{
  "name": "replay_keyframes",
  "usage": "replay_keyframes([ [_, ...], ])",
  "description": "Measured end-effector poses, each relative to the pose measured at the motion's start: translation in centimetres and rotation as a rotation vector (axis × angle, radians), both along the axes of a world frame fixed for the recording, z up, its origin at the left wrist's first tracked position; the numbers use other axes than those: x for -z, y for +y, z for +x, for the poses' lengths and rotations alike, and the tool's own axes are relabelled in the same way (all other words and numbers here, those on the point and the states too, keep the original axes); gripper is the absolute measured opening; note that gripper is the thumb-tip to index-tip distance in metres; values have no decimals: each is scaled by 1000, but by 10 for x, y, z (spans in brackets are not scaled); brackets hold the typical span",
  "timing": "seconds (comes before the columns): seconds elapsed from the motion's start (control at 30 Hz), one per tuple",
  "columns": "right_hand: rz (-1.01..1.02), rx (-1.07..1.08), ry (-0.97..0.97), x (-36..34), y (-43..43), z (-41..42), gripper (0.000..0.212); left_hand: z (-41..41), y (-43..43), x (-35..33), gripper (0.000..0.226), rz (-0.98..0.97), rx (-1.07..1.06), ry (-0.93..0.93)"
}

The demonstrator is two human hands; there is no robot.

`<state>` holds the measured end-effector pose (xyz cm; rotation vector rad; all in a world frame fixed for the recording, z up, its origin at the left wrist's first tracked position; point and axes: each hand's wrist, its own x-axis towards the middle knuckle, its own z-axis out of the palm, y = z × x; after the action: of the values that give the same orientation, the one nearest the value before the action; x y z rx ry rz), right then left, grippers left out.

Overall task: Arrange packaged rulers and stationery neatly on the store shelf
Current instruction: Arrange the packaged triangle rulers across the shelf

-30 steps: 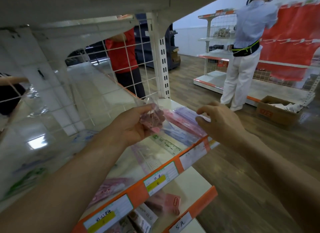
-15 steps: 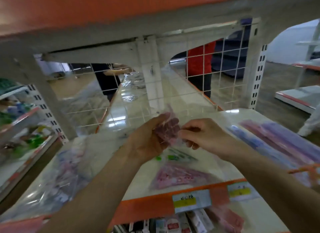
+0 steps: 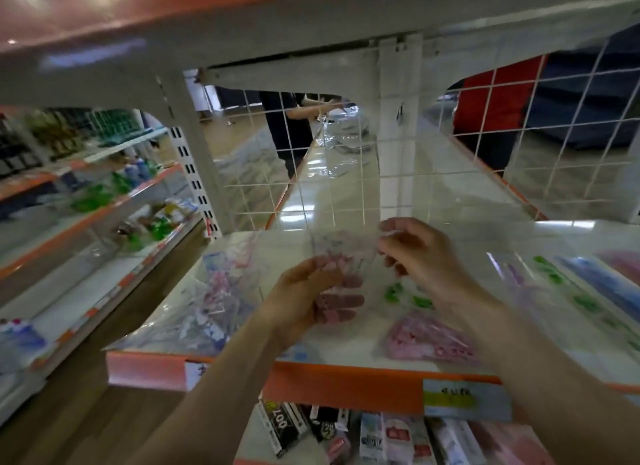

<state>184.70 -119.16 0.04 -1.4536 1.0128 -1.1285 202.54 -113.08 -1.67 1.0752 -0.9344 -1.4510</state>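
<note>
The left hand (image 3: 304, 302) holds a clear packet (image 3: 343, 253) from below. Its thumb lies on the near face and its fingers show through the plastic from behind, curled round the pink contents. The right hand (image 3: 415, 253) meets the packet's upper right edge with its fingers bent in. This looks like a light pinch on the film, though blur hides the exact contact. The packet stands roughly upright between the two hands, raised above the shelf (image 3: 346, 378) and not touching it. Its long clear top rises in front of the wire grid (image 3: 346, 194) at the back.

The step in hand seems to be squaring the packet before laying it down. To do it well, the right hand should draw the loose film flat while the left steadies the weighted lower end. The packet can then go down face up, with its edges parallel to the orange front lip.

Just below and to the right of the grip, a pink set (image 3: 426, 340) lies flat near the front edge, with green pieces (image 3: 408, 296) just beyond it. Its like colour makes the space beside it a likely spot. Farther right lie the long blue and purple rulers (image 3: 602, 291). To the left sits an untidy heap of packets (image 3: 214, 302), not yet sorted.
</note>
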Motion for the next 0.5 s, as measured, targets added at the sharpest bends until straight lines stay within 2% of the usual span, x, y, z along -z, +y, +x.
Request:
replay_keyframes([
  [0.07,0,1,-56,6,0,-2,13,1,1,1,33,0,-28,42],
  [0.17,34,79,-162,11,0,-3,13,4,-5,0,16,-44,-136,184],
  [0.23,27,105,-155,12,2,-3,11,9,-8,1,9,-67,-205,231],
  [0.37,0,37,-50,19,6,-1,13,13,-6,6,13,-89,-300,200],
  [0.5,-51,155,-147,17,4,-1,18,16,0,10,15,-111,-419,212],
])
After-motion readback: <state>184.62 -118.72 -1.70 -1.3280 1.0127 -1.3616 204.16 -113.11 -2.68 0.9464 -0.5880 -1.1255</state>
